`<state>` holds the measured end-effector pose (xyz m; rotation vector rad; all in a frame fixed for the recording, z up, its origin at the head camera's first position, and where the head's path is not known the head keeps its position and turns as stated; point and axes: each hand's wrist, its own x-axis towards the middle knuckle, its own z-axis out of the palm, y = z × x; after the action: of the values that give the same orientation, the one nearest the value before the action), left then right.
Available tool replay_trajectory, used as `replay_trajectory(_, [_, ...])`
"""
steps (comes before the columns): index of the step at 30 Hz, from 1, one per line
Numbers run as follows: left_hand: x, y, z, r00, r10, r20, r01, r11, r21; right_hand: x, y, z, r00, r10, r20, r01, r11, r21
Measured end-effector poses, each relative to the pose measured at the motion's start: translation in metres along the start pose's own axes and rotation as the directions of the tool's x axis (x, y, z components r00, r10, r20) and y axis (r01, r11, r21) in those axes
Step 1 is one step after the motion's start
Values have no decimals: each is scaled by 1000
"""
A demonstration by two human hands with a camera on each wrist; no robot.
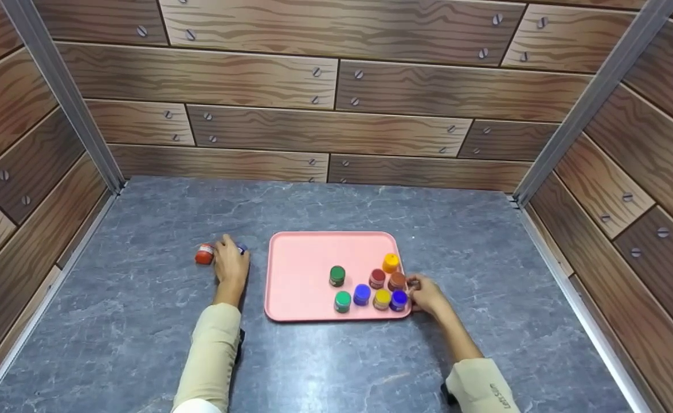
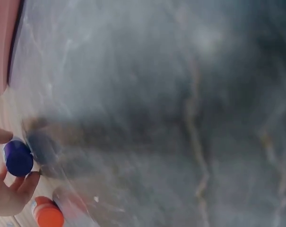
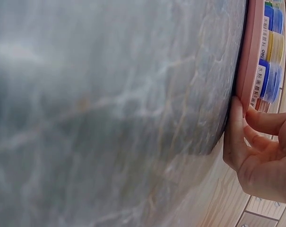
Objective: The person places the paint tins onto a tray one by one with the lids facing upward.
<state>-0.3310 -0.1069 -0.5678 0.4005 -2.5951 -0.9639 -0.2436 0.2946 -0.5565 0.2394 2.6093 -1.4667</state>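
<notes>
Left of the tray, my left hand (image 1: 231,267) reaches over a dark blue paint jar (image 1: 242,249). Thumb and fingers grip this jar from both sides in the left wrist view. An orange-red paint jar (image 1: 204,254) lies just left of that hand. My right hand (image 1: 427,293) pinches the right rim of the pink tray (image 1: 302,269), thumb above and fingers at its outer side in the right wrist view. On the tray's right half stand several paint jars, among them a dark green jar (image 1: 337,276), a yellow jar (image 1: 382,299) and an orange-yellow jar (image 1: 390,263).
The tray lies flat on a grey marbled tabletop (image 1: 313,367). Wood-patterned walls (image 1: 336,126) enclose the back and both sides, with metal posts at the corners. The tray's left half is bare pink surface.
</notes>
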Motion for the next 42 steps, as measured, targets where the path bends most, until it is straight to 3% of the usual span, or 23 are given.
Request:
replay_trajectory(11, [-3,0,-5,992,100,-73,-100,995,0,1,0,0,1000,5,-14,-5,1000,-6])
replay_trajectory(18, [-9,0,-11,996,79,-49,-80,997,-11,0,0,1,1000,4,-16,-5,1000,-10])
replay_trajectory(23, [-10,6,-16,996,77,-54,-79,996,-33,-1,-2,0,1000,24,-11,-24,1000,-4])
replay_trajectory(42, [-34,38,-29,980,161,-116,-181,965,-192,0,0,1,1000,5,-3,-5,1000,26])
